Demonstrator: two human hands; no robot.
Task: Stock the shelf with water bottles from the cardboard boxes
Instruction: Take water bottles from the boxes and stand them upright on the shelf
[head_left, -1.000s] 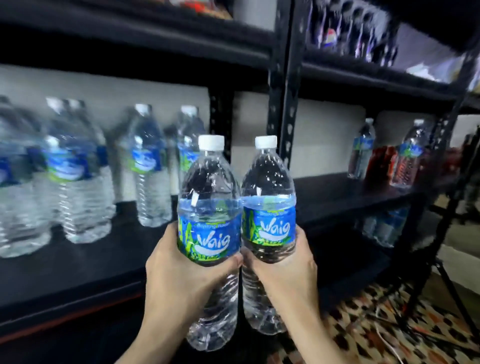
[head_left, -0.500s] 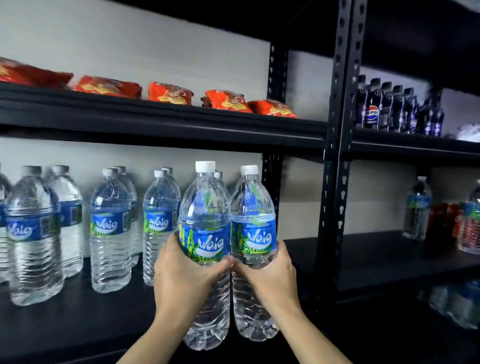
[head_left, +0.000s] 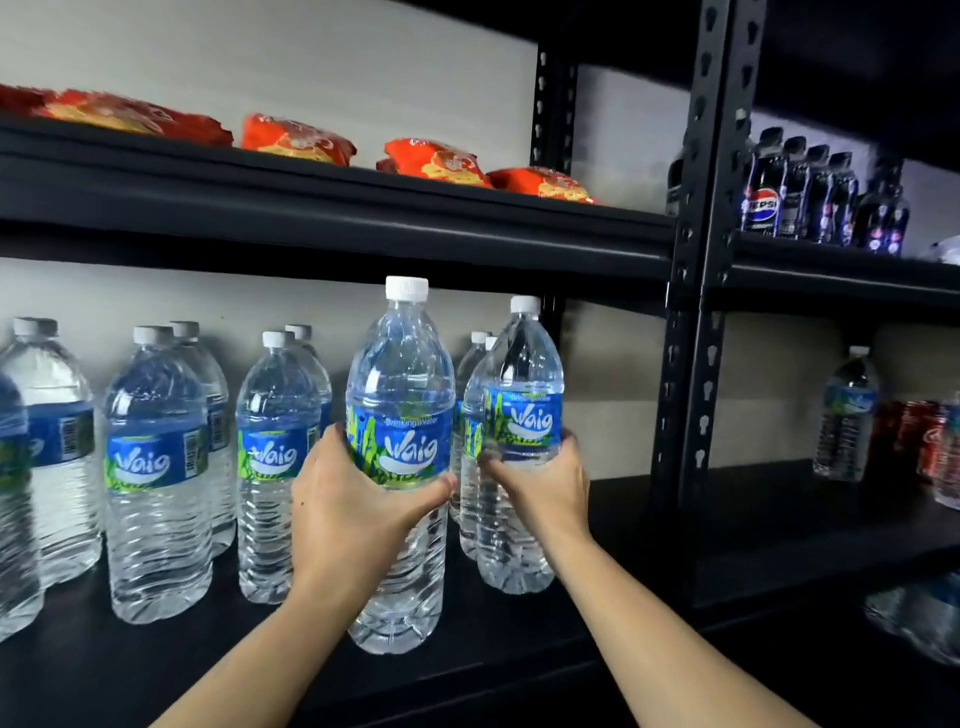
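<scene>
- The left hand (head_left: 345, 514) wraps round the waist of a clear plastic water bottle with a white cap and blue-green label (head_left: 400, 395). The right hand (head_left: 540, 488) grips a second bottle of the same kind (head_left: 524, 374) just below its label.
- Half a second ago the two bottles were held side by side, touching, in front of the rack. Now they are apart and both are over the black shelf board (head_left: 675, 519) – the right one deeper in, the left one nearer the front edge.
- Both bottles are upright and low to the board, but I cannot tell whether either base is resting on it.
- My judgement is that this is the placing step, with only setting down and letting go left for this pair.
- The board already carries a double row of matching water bottles (head_left: 156, 467) to the left. The right-hand bottle is just in front of two more at the back.
- There is bare board to the right, up to the perforated black metal upright (head_left: 696, 312).
- Orange-red snack packets (head_left: 298, 140) lie on the shelf above – dark cola bottles (head_left: 763, 192) fill the neighbouring bay, with a lone water bottle (head_left: 847, 410) and red cans (head_left: 930, 436) below them.
- No cardboard boxes are in view.
</scene>
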